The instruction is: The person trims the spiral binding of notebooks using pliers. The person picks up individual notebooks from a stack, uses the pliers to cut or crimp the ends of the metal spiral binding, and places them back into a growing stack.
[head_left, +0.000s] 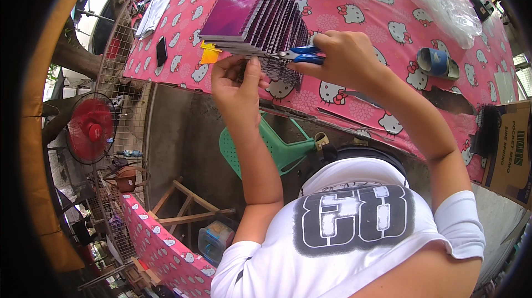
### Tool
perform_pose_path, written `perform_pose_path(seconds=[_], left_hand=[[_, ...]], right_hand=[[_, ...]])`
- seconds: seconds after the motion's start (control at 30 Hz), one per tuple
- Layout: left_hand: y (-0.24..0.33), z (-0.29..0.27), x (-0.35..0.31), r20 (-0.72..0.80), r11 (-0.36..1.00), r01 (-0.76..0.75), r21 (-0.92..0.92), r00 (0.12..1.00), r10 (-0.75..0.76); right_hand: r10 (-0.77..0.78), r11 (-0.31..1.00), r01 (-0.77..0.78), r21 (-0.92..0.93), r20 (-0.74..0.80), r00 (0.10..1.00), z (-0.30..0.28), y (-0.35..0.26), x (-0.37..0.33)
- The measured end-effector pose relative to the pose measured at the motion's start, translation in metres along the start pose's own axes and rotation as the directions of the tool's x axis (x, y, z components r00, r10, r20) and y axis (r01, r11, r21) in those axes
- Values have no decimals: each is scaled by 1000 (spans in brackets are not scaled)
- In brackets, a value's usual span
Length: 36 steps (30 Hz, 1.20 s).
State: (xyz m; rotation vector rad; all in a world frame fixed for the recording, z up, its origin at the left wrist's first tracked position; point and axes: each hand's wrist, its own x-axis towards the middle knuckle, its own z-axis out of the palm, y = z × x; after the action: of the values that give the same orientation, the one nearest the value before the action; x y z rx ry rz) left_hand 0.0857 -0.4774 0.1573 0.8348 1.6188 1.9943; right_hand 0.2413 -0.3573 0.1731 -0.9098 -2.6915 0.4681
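On the pink cat-print worktop, a stack of purple-covered, wire-bound notebooks is sitting near the front edge, the left hand curling below, its grip unclear to me, while the right hand, clamped round blue-handled metal pliers, is apparently working the binding, calling for steady alignment.

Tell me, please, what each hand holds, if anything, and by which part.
The right hand holds blue-handled pliers by their handles. The left hand is at the near edge of the notebook stack; whether it grips anything cannot be told.
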Motion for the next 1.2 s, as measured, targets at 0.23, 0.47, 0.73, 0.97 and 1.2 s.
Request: perform_pose_path(seconds=[0.23, 0.47, 0.73, 0.97, 1.2], left_hand=[[-6, 10, -3, 54, 998, 23, 59, 998, -27], [-14, 2, -2, 6, 997, 70, -23, 998, -70], [-20, 8, -1, 7, 999, 33, 41, 999, -34], [-22, 1, -4, -25, 989, 151, -9, 988, -151], [-29, 5, -1, -11, 992, 114, 44, 993, -114]], right_hand=[[-307, 952, 250, -179, -487, 818, 24, 21, 13], [-155, 987, 137, -79, -299, 942, 26, 29, -7], [-73, 997, 71, -22, -126, 989, 29, 21, 8], [-272, 962, 224, -155, -466, 842, 38, 36, 3], [-156, 988, 149, -48, -278, 948, 40, 26, 8]])
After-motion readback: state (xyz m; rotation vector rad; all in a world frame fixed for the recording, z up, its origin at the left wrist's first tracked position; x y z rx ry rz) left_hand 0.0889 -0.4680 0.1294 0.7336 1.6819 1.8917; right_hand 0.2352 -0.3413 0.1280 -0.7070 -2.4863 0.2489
